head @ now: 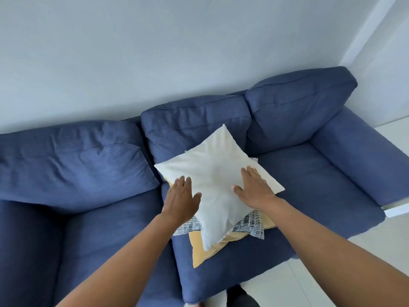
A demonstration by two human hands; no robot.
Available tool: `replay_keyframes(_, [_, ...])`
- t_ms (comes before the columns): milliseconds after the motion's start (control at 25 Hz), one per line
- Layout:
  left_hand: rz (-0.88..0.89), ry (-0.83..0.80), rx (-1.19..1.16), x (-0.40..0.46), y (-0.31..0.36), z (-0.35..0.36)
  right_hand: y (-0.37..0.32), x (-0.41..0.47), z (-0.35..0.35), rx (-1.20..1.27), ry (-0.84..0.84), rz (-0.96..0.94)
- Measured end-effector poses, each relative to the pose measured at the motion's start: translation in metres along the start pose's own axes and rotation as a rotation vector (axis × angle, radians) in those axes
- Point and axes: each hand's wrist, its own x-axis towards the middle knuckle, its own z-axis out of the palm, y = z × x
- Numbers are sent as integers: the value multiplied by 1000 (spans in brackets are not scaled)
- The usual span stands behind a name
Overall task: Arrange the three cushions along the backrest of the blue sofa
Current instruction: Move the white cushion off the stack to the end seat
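Three cushions lie stacked on the middle seat of the blue sofa (309, 178). On top is a white cushion (212, 171), turned like a diamond. Under it a black-and-white patterned cushion (252, 222) shows at the edges, and a yellow cushion (201, 251) lies at the bottom. My left hand (180, 197) rests with fingers spread at the white cushion's left edge. My right hand (254, 188) lies flat with fingers apart on its right side. Neither hand has closed around it.
The sofa's three back cushions (194, 120) stand against a pale wall (155, 52). The right armrest (363, 160) ends near a white floor (332, 273). A dark shoe or foot (241, 295) shows at the bottom edge by the seat front.
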Motion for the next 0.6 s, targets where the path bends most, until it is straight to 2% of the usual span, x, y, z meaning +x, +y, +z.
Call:
replay_keyframes(160, [-104, 29, -71, 16, 4, 1, 15, 56, -14, 36, -22, -29])
replay_keyframes(280, [-255, 12, -202, 30, 11, 8, 27, 95, -17, 53, 4, -35])
replay_keyframes(400, [-412, 42, -412, 46, 11, 23, 42, 126, -22, 130, -16, 6])
replay_keyframes(520, [-584, -6, -653, 55, 12, 40, 56, 146, -24, 310, -20, 101])
replay_keyframes(600, [-709, -34, -910, 58, 14, 47, 64, 152, -21, 434, -95, 119])
